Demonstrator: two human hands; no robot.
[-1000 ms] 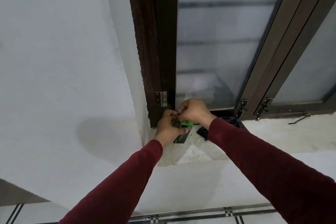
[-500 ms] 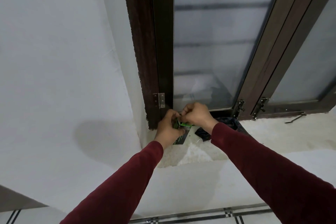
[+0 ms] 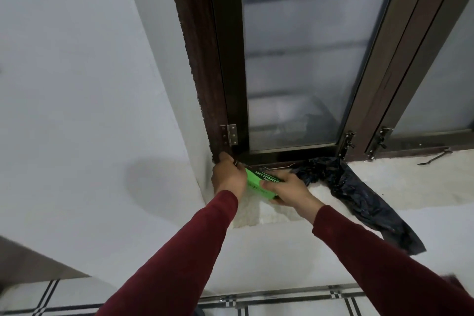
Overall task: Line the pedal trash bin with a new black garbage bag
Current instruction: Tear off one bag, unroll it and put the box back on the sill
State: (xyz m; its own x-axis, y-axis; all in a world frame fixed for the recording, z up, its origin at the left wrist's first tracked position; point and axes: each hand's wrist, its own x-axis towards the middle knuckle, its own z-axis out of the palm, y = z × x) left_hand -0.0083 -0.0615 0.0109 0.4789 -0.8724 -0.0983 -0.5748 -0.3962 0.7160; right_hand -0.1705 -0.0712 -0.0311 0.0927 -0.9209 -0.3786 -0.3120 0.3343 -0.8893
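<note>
Black garbage bag (image 3: 359, 195) drapes over white windowsill (image 3: 410, 182); both hands (image 3: 289, 191) grip green box (image 3: 256, 183).

The black garbage bag (image 3: 359, 195) lies across the sill (image 3: 410, 182) on the right; the wall corner (image 3: 197, 161) closes the left side.

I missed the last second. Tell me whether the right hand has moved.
Yes. The right hand, holding the green garbage-bag box, has come down and rightward, away from the window hinge, uncovering the black bag.

Box (image 3: 259, 182) on sill (image 3: 410, 182) btwn hands, bag (image 3: 359, 197) to its right
</note>
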